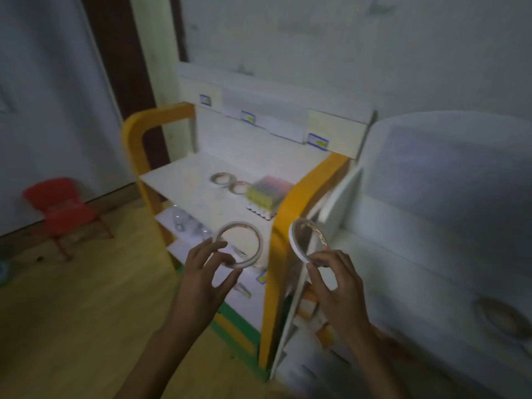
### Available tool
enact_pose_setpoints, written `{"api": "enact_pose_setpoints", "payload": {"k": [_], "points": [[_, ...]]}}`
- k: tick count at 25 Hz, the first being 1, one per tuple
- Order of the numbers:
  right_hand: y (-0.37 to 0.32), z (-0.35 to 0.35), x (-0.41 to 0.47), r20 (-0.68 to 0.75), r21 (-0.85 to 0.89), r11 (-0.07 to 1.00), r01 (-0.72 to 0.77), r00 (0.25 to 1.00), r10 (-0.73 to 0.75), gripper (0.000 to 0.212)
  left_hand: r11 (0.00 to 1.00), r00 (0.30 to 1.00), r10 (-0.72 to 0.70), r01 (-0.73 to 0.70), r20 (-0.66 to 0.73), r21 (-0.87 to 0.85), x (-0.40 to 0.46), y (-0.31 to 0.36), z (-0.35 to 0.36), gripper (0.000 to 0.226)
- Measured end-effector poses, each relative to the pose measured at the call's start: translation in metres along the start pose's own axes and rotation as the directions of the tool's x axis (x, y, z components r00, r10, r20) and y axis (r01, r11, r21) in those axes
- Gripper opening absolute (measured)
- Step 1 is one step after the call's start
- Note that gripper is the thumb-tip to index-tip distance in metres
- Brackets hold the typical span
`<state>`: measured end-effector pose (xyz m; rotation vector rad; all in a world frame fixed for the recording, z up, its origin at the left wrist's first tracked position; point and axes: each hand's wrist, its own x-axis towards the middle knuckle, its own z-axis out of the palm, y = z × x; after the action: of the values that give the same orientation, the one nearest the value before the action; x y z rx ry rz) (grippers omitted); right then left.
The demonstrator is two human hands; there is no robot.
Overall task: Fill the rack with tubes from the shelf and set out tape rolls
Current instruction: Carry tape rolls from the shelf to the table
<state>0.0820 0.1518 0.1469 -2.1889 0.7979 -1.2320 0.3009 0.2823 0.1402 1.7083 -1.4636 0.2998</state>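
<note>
Holding one tape roll apiece, the two hands sit in the lower middle of the frame, in front of the shelf unit. The left hand [205, 272] pinches the near rim of a tape roll [239, 244] that lies nearly flat, its hole facing up; the right hand [335, 279] pinches the low edge of a second tape roll [308, 240] that stands tilted on edge, hole facing left, in front of the orange side panel [305, 197]. So each grip is clamped on its own roll, fingers curled at the rim nearest the body.

Up and away from both hands, near the middle of the frame, the top shelf [184, 182] already carries two more tape rolls [230, 182] lying flat side by side, with a rack of tubes [266, 194] just to their right, against the orange panel. The blur hides whether every slot in the rack is filled.

What counts for the coming move, I judge, is that the bare shelf surface lies up and slightly left of both grips. The left hand has the straighter path to it and its roll is already level. The right roll has to cross leftward past the panel and be tipped flat first.
</note>
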Motion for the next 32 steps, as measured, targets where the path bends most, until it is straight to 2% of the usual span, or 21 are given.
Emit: {"api": "enact_pose_setpoints", "payload": {"k": [5, 8, 12, 15, 18, 26, 32], "points": [[-0.032, 0.088, 0.020, 0.139, 0.036, 0.996, 0.085, 0.986, -0.089, 0.018, 0.990, 0.995, -0.079, 0.086, -0.068, 0.112, -0.017, -0.068, -0.048, 0.017], [-0.029, 0.134, 0.038, 0.191, 0.043, 0.997, 0.057, 0.979, -0.065, 0.015, 0.980, 0.988, -0.128, 0.139, -0.080, 0.141, -0.013, -0.109, -0.055, 0.020], [-0.013, 0.188, 0.070, 0.232, 0.035, 0.999, 0.027, 0.972, -0.034, 0.010, 0.977, 0.989, -0.126, 0.137, -0.073, 0.166, 0.014, -0.171, -0.049, 0.021], [0.011, 0.230, 0.101, 0.233, 0.019, 1.000, -0.020, 0.972, 0.015, 0.004, 0.985, 0.994, -0.085, 0.094, -0.062, 0.148, 0.049, -0.222, -0.035, 0.018], [0.034, 0.271, 0.134, 0.231, 0.010, 0.996, -0.084, 0.970, 0.079, 0.012, 0.993, 0.998, -0.049, 0.052, -0.027, 0.110, 0.085, -0.268, -0.017, 0.016], [0.080, 0.332, 0.216, 0.136, -0.091, 0.987, -0.133, 0.980, 0.144, 0.011, 0.998, 0.993, -0.055, 0.053, 0.109, 0.021, 0.181, -0.361, 0.038, 0.021], [0.114, 0.358, 0.239, 0.036, -0.290, 0.938, -0.192, 0.977, 0.211, 0.008, 0.996, 0.975, 0.016, 0.004, 0.222, -0.086, 0.243, -0.404, 0.099, 0.021]]}}
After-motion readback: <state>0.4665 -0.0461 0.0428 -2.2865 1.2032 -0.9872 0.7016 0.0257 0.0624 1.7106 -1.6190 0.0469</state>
